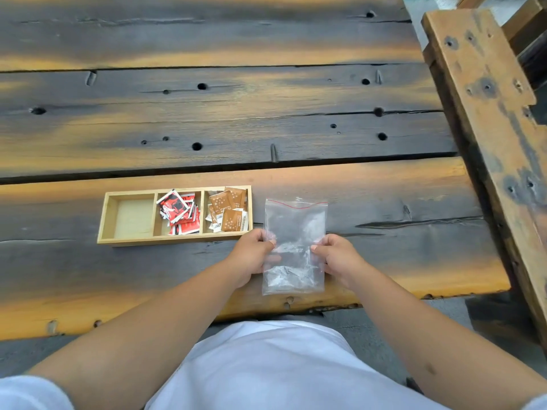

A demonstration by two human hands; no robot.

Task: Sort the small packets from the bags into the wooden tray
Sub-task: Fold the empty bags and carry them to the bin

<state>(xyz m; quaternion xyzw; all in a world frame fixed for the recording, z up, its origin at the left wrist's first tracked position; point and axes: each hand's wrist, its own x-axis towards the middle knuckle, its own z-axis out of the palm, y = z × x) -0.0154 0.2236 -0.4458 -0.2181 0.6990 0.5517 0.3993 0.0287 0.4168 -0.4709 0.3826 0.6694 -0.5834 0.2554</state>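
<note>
both hands are on one clear bag (pixel 295 247), held up off the table (pixel 207 137) just right of the tray (pixel 174 238). the left hand (pixel 251 255) pinches the bag's left edge and the right hand (pixel 337 257) pinches its right edge, thumbs in front, the other fingers behind the plastic.

the bag looks empty or nearly so; i can't tell if any pale packets sit in its crumpled bottom. its red-lined zip mouth points up and away from the person, and seems closed.

risk from here, as i judge it: if something is still inside and the bag gets tipped without aiming, it could land in the brown packets (pixel 228 210) in the right compartment, or on the table. the red packets (pixel 179 211) fill the middle compartment; the left one is bare.
</note>
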